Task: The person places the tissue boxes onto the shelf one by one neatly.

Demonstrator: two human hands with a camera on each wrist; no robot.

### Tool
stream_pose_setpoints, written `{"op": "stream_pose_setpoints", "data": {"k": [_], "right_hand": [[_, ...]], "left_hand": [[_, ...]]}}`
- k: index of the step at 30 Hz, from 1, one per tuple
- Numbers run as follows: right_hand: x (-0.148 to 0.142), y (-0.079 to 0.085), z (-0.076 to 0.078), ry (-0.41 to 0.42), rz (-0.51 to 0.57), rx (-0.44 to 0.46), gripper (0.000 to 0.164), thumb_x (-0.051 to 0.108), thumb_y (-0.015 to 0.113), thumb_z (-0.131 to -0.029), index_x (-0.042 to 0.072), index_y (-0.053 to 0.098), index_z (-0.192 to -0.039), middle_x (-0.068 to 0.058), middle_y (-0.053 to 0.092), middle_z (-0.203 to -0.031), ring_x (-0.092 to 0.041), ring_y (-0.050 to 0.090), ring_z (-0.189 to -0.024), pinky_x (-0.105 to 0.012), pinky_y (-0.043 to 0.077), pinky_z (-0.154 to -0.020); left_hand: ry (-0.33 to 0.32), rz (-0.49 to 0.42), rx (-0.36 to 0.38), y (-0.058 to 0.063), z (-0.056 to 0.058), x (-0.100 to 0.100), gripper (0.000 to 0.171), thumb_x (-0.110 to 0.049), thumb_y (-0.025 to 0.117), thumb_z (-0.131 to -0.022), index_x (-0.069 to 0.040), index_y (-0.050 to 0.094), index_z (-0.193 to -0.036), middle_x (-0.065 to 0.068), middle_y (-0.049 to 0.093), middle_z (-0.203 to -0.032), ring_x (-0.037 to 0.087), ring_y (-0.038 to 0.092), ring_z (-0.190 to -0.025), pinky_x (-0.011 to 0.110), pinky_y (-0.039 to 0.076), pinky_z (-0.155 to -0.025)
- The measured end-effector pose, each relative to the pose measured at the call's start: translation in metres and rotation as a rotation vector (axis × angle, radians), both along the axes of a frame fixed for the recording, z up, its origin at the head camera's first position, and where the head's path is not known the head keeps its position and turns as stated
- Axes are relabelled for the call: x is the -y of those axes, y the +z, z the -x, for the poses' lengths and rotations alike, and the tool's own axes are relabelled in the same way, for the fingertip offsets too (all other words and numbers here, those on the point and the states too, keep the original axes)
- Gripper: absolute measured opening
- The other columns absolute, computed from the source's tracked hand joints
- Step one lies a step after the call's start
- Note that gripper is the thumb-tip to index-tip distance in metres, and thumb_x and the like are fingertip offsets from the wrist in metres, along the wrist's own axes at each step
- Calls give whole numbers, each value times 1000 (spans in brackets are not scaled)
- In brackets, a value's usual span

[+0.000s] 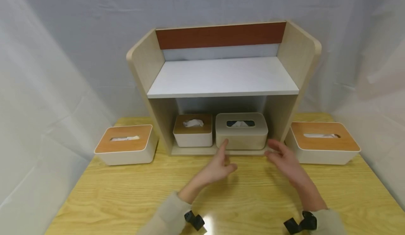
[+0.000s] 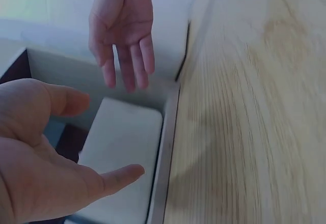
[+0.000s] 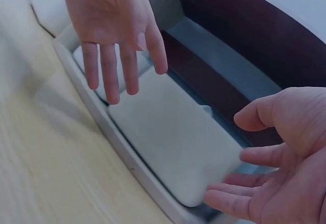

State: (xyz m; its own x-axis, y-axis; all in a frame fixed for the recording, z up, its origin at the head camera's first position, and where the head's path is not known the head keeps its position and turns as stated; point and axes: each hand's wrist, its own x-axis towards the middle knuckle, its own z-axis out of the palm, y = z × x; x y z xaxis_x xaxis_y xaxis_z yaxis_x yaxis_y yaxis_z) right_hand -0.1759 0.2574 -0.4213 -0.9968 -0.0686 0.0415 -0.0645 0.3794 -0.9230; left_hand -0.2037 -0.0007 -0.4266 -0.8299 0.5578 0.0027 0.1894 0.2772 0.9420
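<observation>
A beige-grey tissue box (image 1: 242,142) with an oval slot sits on the right side of the shelf's lower level. My left hand (image 1: 218,167) is in front of it, index finger extended and overlapping its lower left front in the head view. Near its lower right corner is my right hand (image 1: 284,159), fingers apart and slightly bent. In the right wrist view, the right fingertips (image 3: 216,196) are right at the box's end. Neither hand grips anything. Beside this box on the same level stands a smaller tissue box (image 1: 193,139) with a brown lid and white tissue showing.
A two-level desk shelf (image 1: 223,77) with a white upper board stands at the back of the wooden table (image 1: 133,193). Outside it are a wood-lidded tissue box (image 1: 129,156) on the left and another wood-lidded tissue box (image 1: 327,156) on the right, close to its side panels.
</observation>
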Motion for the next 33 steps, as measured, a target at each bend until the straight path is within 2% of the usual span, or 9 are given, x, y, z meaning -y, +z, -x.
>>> {"op": "stream_pose_setpoints", "data": {"k": [5,8,12,15,17,21,25,29,33], "right_hand": [[-14,5,-2,34,-7,-29,47,18,53,-103,-9,45,-140,-29,53,-135,-6,58,-105,-22,52,-86],[-23,9,-4,112,-34,-12,46,19,52,-104,-10,46,-139,-29,56,-130,-10,61,-106,-28,54,-86],[-37,15,-8,211,-113,15,47,21,53,-104,-9,47,-140,-27,58,-131,-28,61,-114,-30,54,-85],[-50,22,-12,243,-152,37,48,24,54,-104,-5,47,-142,-26,57,-133,-33,59,-118,-30,54,-86],[-60,25,-14,240,-169,44,49,25,53,-104,-4,46,-143,-26,56,-134,-30,59,-117,-30,54,-85],[-83,29,-19,197,-165,30,50,24,50,-106,-6,42,-145,-25,57,-132,-14,64,-111,-28,55,-83],[-107,29,-25,115,-109,-36,45,20,47,-107,-4,42,-144,-3,65,-124,0,64,-103,-23,55,-81],[-128,26,-30,-2,114,-129,29,11,49,-105,9,56,-133,14,70,-109,1,67,-96,-20,56,-76],[-142,23,-34,-212,374,-207,20,7,57,-100,17,66,-115,12,73,-98,-1,70,-86,-17,56,-69]], "left_hand": [[-65,-45,22,6,-8,-15,84,-13,59,-96,-7,3,-159,28,10,-161,48,33,-139,55,40,-108],[-111,-72,17,8,-12,-25,82,-13,59,-97,-7,6,-159,29,13,-160,48,33,-140,54,39,-109],[-150,-70,11,12,-18,-39,80,-13,60,-97,-11,10,-159,26,16,-159,43,36,-140,48,42,-108],[-180,-59,16,15,-21,-47,80,-13,61,-96,-14,11,-159,24,17,-160,40,37,-140,42,44,-107],[-197,-44,8,16,-24,-54,80,-14,61,-96,-14,11,-159,23,18,-160,38,38,-139,38,44,-107],[-217,-26,4,18,-27,-67,82,-13,63,-95,-14,11,-159,22,19,-160,36,40,-139,34,45,-105],[-237,-18,-6,18,-27,-82,83,-12,63,-95,-12,11,-159,18,19,-161,33,40,-139,33,44,-106],[-243,4,-47,19,-25,-99,81,-13,64,-95,-10,13,-159,16,21,-161,29,42,-138,30,43,-105],[-251,36,-73,20,-23,-119,82,-16,64,-96,-13,13,-159,10,19,-163,27,43,-138,26,43,-103]]}}
